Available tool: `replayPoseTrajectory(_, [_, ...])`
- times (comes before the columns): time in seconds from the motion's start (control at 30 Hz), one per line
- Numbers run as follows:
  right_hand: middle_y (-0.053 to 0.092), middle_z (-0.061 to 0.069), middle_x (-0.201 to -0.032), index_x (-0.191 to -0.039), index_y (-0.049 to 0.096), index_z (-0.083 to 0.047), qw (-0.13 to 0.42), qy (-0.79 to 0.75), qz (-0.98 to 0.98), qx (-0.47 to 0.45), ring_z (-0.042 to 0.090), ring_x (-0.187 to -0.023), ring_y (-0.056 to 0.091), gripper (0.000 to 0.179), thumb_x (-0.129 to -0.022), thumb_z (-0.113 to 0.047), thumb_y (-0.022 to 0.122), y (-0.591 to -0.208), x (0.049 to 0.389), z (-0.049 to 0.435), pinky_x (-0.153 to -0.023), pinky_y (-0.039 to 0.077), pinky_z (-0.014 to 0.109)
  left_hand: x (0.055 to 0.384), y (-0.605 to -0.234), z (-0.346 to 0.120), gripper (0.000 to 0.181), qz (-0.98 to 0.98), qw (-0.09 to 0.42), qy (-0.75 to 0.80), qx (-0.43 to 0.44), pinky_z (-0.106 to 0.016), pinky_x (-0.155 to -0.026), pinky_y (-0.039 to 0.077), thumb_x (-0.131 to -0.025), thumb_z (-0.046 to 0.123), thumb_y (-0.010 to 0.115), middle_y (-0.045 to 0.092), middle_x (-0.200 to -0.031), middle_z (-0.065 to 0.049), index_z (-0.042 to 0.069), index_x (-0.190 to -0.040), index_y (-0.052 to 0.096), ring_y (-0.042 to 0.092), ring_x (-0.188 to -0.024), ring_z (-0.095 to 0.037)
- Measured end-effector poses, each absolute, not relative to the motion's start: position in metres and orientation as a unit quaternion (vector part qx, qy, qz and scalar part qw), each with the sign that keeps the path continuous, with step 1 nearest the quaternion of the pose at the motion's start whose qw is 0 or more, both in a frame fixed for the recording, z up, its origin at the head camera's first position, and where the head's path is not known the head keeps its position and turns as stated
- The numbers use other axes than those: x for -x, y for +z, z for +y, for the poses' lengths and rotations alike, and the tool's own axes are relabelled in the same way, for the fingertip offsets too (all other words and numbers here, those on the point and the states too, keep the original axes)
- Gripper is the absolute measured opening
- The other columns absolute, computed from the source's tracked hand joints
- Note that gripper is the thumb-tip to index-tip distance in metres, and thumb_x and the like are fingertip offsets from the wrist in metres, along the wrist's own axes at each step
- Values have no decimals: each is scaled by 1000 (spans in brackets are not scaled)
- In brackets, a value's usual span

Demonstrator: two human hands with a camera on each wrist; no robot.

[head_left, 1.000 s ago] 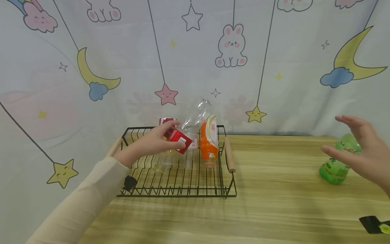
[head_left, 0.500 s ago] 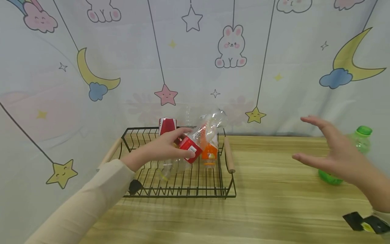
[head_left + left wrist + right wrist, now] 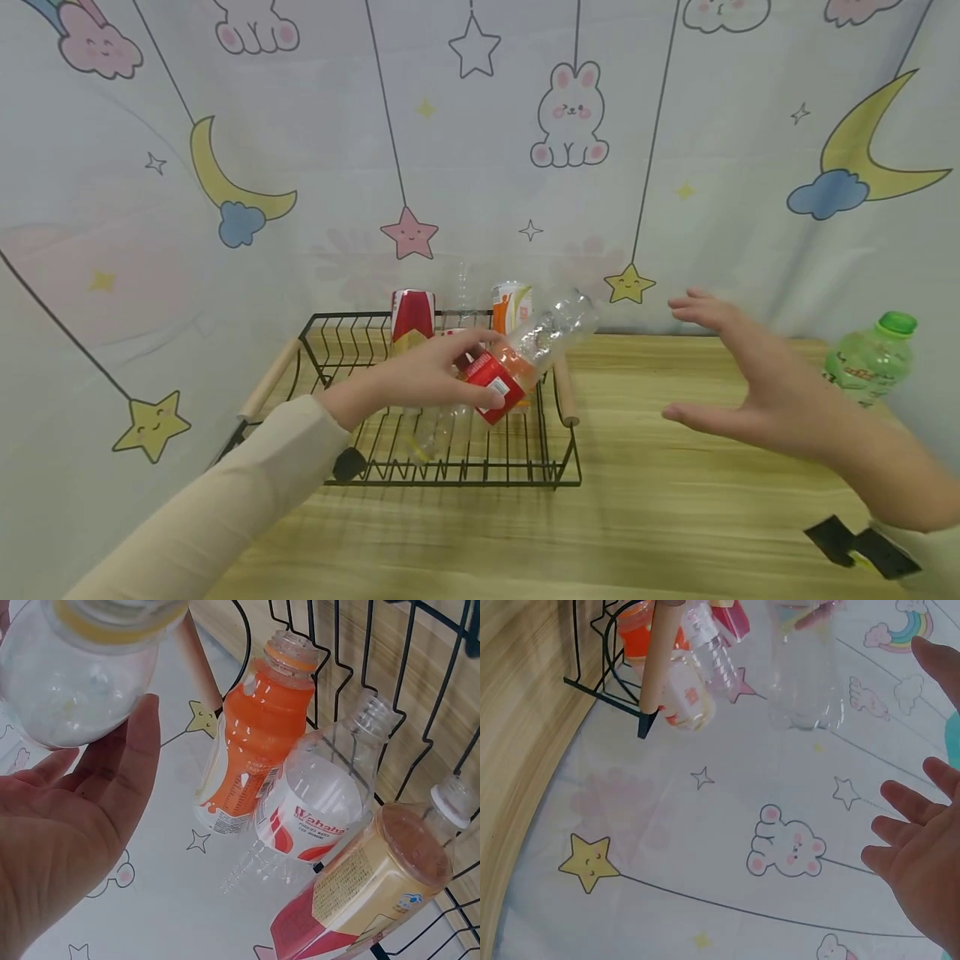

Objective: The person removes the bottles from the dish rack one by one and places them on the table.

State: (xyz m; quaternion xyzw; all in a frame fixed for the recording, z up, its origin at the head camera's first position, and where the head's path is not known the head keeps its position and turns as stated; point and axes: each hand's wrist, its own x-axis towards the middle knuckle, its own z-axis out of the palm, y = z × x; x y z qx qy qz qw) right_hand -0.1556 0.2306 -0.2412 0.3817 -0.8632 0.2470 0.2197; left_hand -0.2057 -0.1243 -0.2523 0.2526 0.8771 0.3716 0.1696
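Head view: left hand (image 3: 431,371) grips clear bottle (image 3: 538,343), its end near spread right hand (image 3: 787,387).

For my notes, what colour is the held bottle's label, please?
Its label is mostly red; see head view.

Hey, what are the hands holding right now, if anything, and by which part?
The left hand holds a clear bottle by the red label around its middle. The right hand holds nothing.
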Motion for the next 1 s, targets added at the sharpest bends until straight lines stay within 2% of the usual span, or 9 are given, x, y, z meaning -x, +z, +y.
replayPoseTrajectory(0.17, [37, 9, -150, -144, 39, -11, 214, 227, -863, -398, 16, -145, 22, 95, -64, -17, 89, -236, 151, 216, -109, 16, 10, 203, -253, -121, 69, 878, 175, 365, -254, -31, -76, 56, -82, 28, 75, 55, -117, -1, 21, -142, 41, 55, -105, -20])
replayPoseTrajectory(0.3, [36, 8, -151, -145, 38, -12, 205, 213, -868, -398, 19, -146, 21, 94, -67, -25, 89, -234, 151, 207, -109, 17, 11, 201, -253, -118, 70, 877, 184, 359, -261, -31, -77, 56, -83, 30, 75, 55, -118, -1, 21, -143, 40, 54, -107, -20])
replayPoseTrajectory(0.43, [33, 3, -153, -145, 38, -13, 191, 197, -881, -386, 21, -146, 22, 94, -67, -30, 89, -234, 151, 199, -112, 31, 31, 200, -253, -113, 72, 877, 192, 348, -268, -30, -76, 56, -82, 31, 75, 55, -118, 0, 22, -144, 40, 55, -105, -19])
replayPoseTrajectory(0.53, [34, 2, -152, -144, 39, -13, 184, 189, -882, -391, 23, -145, 23, 93, -68, -32, 88, -234, 152, 194, -104, 39, 51, 199, -253, -110, 74, 876, 198, 345, -272, -29, -76, 56, -81, 31, 76, 55, -117, 0, 21, -144, 39, 55, -104, -18])
replayPoseTrajectory(0.63, [35, 3, -152, -143, 40, -13, 178, 185, -878, -404, 25, -145, 23, 89, -70, -34, 86, -233, 153, 187, -100, 41, 58, 198, -254, -107, 75, 872, 201, 347, -281, -29, -76, 56, -81, 30, 76, 55, -117, -1, 18, -145, 39, 55, -103, -18])
replayPoseTrajectory(0.9, [40, 6, -148, -139, 44, -12, 192, 167, -857, -449, 30, -142, 28, 79, -74, -36, 83, -241, 160, 174, -99, 41, 59, 197, -255, -100, 73, 868, 214, 340, -291, -29, -79, 55, -82, 32, 76, 55, -117, 0, 21, -144, 40, 56, -102, -17])
replayPoseTrajectory(1.0, [41, 7, -147, -140, 45, -13, 199, 161, -848, -464, 31, -142, 29, 79, -74, -35, 82, -245, 163, 170, -104, 38, 57, 197, -254, -97, 72, 868, 220, 336, -292, -28, -79, 54, -82, 33, 76, 55, -117, 1, 22, -144, 40, 56, -103, -16])
